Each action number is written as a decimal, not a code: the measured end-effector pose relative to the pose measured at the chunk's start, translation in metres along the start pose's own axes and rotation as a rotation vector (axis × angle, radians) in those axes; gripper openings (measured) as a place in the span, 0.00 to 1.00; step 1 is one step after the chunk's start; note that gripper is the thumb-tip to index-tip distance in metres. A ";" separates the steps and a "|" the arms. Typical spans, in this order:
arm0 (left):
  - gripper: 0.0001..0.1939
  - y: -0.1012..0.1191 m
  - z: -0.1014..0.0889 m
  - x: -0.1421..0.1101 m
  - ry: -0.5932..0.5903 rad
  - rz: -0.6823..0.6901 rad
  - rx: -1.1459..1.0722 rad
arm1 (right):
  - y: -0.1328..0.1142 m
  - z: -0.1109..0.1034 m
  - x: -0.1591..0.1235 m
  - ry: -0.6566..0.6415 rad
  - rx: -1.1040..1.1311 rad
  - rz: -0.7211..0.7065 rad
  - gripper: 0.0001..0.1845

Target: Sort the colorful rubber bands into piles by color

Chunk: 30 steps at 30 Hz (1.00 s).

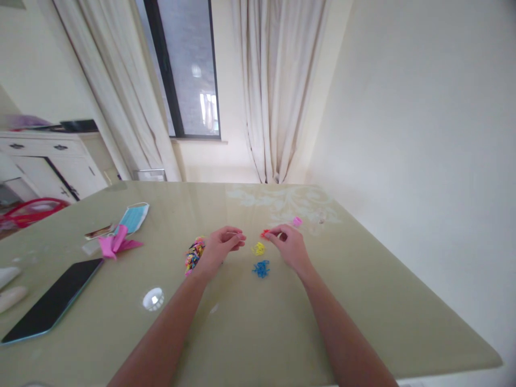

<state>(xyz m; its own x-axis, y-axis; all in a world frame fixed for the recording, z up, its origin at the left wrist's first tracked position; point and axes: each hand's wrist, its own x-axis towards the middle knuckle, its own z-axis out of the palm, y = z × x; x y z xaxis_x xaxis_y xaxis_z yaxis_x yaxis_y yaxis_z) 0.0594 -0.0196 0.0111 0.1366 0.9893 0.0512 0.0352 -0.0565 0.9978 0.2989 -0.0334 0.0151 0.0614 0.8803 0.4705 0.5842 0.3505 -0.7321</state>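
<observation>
My left hand (221, 248) hovers just right of a mixed heap of small multicoloured bands (194, 256). Its thumb and fingers are pinched together; whatever lies between them is too small to make out. At the far end of a row of little sorted piles, my right hand (291, 246) has its thumb and forefinger closed at the small red bands (264, 234), touching them. Nearer to me lie a small pile of yellow bands (258, 248) and a larger pile of blue bands (261, 269). Beyond the right hand sits a small pink object (297, 221).
On the left of the glossy table (258, 333) lie a dark tablet-like device (54, 298), a pink folded piece (117, 243) and a blue face mask (134, 217). A round white reflection shows left of my left forearm. The wall (435, 161) runs along the right side.
</observation>
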 end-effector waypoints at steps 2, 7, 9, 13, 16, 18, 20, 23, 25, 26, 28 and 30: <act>0.29 0.001 0.005 -0.004 -0.044 -0.029 -0.053 | -0.011 0.012 -0.006 -0.034 0.081 -0.061 0.13; 0.28 0.000 0.013 -0.007 -0.077 -0.046 -0.121 | -0.023 0.031 -0.020 -0.053 0.071 -0.134 0.14; 0.31 -0.001 0.014 -0.007 -0.085 -0.040 -0.132 | -0.024 0.034 -0.022 -0.064 0.036 -0.149 0.13; 0.30 -0.004 0.014 -0.006 -0.080 -0.057 -0.151 | -0.026 0.035 -0.025 -0.057 0.006 -0.163 0.11; 0.29 -0.005 0.014 -0.006 -0.068 -0.081 -0.162 | -0.028 0.036 -0.026 -0.038 0.000 -0.175 0.10; 0.30 -0.005 0.015 -0.007 -0.067 -0.092 -0.158 | -0.029 0.037 -0.027 -0.038 0.009 -0.182 0.10; 0.30 -0.003 0.015 -0.006 -0.074 -0.091 -0.144 | -0.031 0.037 -0.027 -0.037 0.028 -0.185 0.09; 0.30 0.000 0.013 -0.005 -0.090 -0.058 -0.088 | -0.030 0.031 -0.022 -0.004 0.093 -0.142 0.09; 0.27 0.003 0.007 -0.003 -0.053 -0.015 0.059 | -0.027 0.022 -0.016 0.026 0.208 -0.047 0.10; 0.25 0.004 0.003 -0.003 -0.009 0.015 0.194 | -0.025 0.017 -0.012 0.031 0.286 0.010 0.11; 0.20 0.007 -0.005 -0.004 0.110 0.083 0.587 | -0.023 0.004 -0.005 0.027 0.446 0.110 0.12; 0.18 0.008 -0.013 -0.008 0.220 0.105 1.026 | -0.023 -0.006 -0.001 0.029 0.564 0.161 0.11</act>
<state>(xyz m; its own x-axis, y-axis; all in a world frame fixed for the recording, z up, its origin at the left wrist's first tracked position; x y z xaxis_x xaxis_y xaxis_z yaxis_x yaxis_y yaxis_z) 0.0457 -0.0262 0.0189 0.0087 0.9695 0.2448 0.8686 -0.1286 0.4785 0.2905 -0.0445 0.0346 0.1401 0.9301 0.3394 0.0454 0.3364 -0.9406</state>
